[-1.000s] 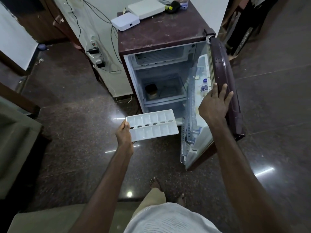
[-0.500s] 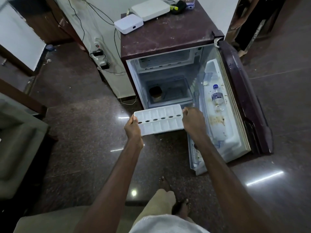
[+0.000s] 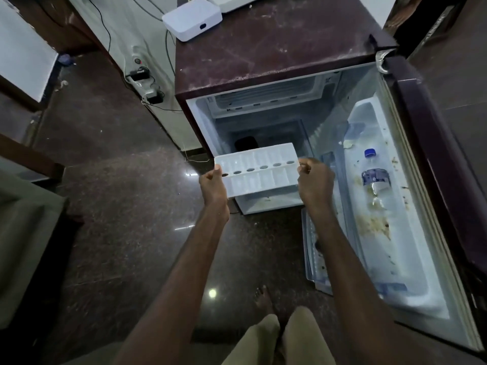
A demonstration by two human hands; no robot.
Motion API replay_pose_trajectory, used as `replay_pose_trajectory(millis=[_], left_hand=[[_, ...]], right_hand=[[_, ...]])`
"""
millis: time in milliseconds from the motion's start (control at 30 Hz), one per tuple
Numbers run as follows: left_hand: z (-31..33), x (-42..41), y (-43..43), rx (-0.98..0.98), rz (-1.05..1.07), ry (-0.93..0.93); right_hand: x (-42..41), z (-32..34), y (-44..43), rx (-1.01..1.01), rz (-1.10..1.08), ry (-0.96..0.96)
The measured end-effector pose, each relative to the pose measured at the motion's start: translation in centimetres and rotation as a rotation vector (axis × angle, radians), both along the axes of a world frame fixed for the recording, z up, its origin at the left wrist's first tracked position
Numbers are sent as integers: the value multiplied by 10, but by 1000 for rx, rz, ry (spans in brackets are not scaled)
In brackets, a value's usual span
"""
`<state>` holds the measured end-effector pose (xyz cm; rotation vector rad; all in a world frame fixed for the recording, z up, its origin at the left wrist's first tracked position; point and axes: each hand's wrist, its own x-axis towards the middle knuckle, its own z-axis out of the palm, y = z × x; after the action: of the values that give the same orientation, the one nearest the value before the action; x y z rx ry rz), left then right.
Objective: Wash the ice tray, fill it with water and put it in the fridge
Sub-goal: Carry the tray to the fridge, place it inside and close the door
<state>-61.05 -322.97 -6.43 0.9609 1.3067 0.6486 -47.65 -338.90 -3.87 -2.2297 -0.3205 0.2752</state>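
Observation:
A white ice tray [image 3: 259, 169] with two rows of cells is held level in front of the open small maroon fridge [image 3: 276, 48]. My left hand [image 3: 213, 187] grips the tray's left end and my right hand [image 3: 315, 181] grips its right end. The tray hovers just outside the fridge's opening, below the freezer compartment [image 3: 268, 98] at the top. A dark object [image 3: 245, 143] sits on the shelf behind the tray. The fridge door [image 3: 432, 180] stands wide open to the right.
A water bottle [image 3: 374, 177] stands in the stained door shelf. White boxes [image 3: 192, 18] lie on the fridge top. A power strip with cables [image 3: 143, 80] hangs on the wall to the left. A sofa edge [image 3: 23, 227] is at the left. My bare foot [image 3: 263, 299] is on the dark floor.
My right hand left the fridge door and took the tray's right end. The door swung wider open. The tray moved closer to the fridge opening.

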Motion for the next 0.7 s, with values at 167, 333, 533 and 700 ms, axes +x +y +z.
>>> replay_pose_trajectory(millis=[167,333,533,700], left_hand=[[-17,50,33,-14,-49,-123],[-37,99,67,-12,-48,-198],[-82,155,115,95,-68,-150],[-97,185,139,218,-105,-128]], right_hand=[[50,-25,40,16,-91,-50],[99,-36,80,-20,-143,-138],[160,-66,126,29,-142,-213],[203,-88,158,57,-125,-233]])
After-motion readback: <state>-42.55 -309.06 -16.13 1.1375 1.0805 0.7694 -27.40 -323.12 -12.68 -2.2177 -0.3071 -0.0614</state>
